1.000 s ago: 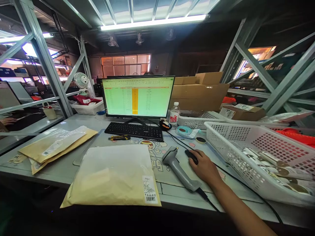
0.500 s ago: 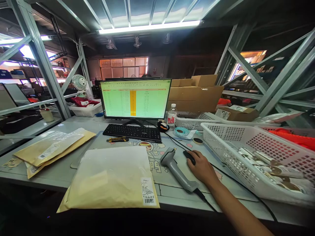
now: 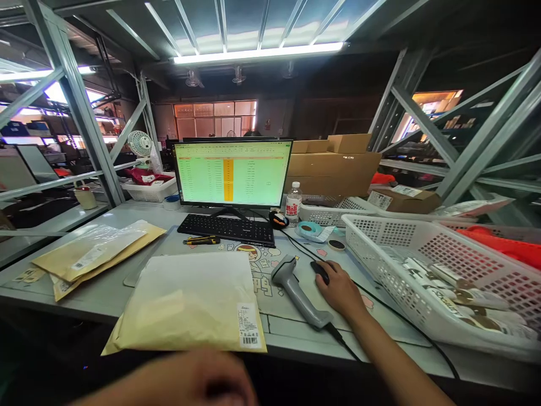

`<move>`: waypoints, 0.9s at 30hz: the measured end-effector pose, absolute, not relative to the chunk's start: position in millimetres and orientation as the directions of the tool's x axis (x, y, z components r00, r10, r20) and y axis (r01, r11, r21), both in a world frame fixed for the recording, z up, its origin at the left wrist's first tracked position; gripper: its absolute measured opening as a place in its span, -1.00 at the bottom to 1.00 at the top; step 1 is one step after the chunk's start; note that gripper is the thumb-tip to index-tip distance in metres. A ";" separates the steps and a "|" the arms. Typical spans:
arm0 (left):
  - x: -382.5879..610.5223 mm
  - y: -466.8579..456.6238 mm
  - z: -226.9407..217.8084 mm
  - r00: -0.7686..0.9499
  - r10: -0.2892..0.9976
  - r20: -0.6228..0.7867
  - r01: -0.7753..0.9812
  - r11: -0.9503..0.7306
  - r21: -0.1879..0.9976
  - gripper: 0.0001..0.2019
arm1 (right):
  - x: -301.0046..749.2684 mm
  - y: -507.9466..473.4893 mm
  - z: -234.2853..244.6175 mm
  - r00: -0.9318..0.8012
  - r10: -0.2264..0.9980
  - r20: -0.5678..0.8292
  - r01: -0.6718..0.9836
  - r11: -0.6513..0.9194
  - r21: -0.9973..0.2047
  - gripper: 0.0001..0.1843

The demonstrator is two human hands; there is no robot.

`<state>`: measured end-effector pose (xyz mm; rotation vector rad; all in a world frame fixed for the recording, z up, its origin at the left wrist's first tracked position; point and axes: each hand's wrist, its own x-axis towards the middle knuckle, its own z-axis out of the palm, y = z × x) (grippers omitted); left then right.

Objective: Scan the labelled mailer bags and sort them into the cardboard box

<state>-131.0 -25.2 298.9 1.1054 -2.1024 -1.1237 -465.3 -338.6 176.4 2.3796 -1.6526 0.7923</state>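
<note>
My right hand [image 3: 340, 290] rests over a black computer mouse [image 3: 320, 271] on the desk mat, fingers curved around it. Just left of it lies a grey barcode scanner [image 3: 296, 290] with its cable trailing toward me. My left hand [image 3: 198, 380] shows blurred at the bottom edge, below a large padded yellow envelope [image 3: 190, 301] with a barcode label; its fingers are smeared. A monitor [image 3: 232, 173] with a green spreadsheet stands behind a black keyboard [image 3: 227, 229].
A white plastic basket [image 3: 380, 248] of packaged items fills the right side. More envelopes [image 3: 93, 251] lie at left. A water bottle [image 3: 293, 204], tape rolls [image 3: 309, 229], a utility knife [image 3: 202, 241] and cardboard boxes [image 3: 333, 163] sit behind. Steel rack posts [image 3: 80, 113] frame the desk.
My left hand has come up into view at the bottom edge. The right hand stays on the mouse; the view has shifted slightly.
</note>
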 end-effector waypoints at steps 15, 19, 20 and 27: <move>-122.6 -326.0 244.3 -0.213 -0.966 0.145 -0.971 0.226 0.082 -0.61 | -461.7 -332.4 176.2 0.250 -0.836 0.488 -0.905 -0.381 -0.190 -0.52; -134.4 -345.4 242.8 -0.169 -0.967 0.190 -0.983 0.179 0.038 -0.51 | -462.1 -332.7 176.0 0.259 -0.836 0.484 -0.903 -0.388 -0.186 -0.52; -136.6 -349.3 242.8 -0.159 -0.968 0.192 -0.985 0.168 0.031 -0.50 | -462.2 -332.7 175.7 0.260 -0.835 0.485 -0.902 -0.389 -0.186 -0.52; -145.8 -363.0 235.2 -0.116 -0.979 0.169 -0.993 0.118 0.002 -0.44 | -463.1 -334.3 172.6 0.256 -0.825 0.505 -0.901 -0.393 -0.186 -0.53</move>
